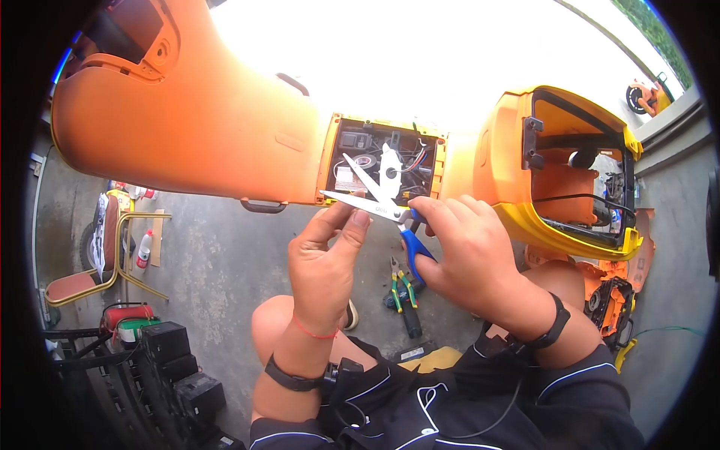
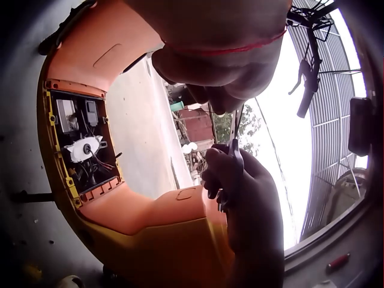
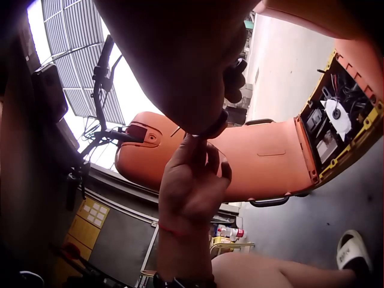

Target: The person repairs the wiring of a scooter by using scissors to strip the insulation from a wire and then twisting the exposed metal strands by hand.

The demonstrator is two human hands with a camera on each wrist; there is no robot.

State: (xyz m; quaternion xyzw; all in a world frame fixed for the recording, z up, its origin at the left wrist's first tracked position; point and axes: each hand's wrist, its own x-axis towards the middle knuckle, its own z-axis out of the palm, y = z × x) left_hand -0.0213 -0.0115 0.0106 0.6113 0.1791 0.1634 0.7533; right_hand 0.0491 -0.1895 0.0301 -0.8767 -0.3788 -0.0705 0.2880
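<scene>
My right hand (image 1: 469, 255) grips a pair of scissors (image 1: 375, 206) by its blue handles, with the two metal blades spread apart. My left hand (image 1: 322, 255) has its thumb and forefinger pinched at the lower blade, the forefinger partly behind it. Whether a small piece also sits between those fingertips, I cannot tell. Beyond the blades, an orange vehicle body has an open compartment (image 1: 346, 178) holding wires, a tape roll (image 1: 364, 161) and a white plate-like part (image 1: 390, 171). In the left wrist view, the right hand (image 2: 255, 192) holds the scissors (image 2: 234, 147) upright below the left fingers.
Green-handled pliers (image 1: 403, 289) lie on the floor below my hands, by a dark tool (image 1: 412, 322). A chair (image 1: 112, 247) and a bottle (image 1: 144, 250) stand at the left, above black boxes (image 1: 169, 345). At the right is an orange and yellow open housing (image 1: 510, 172).
</scene>
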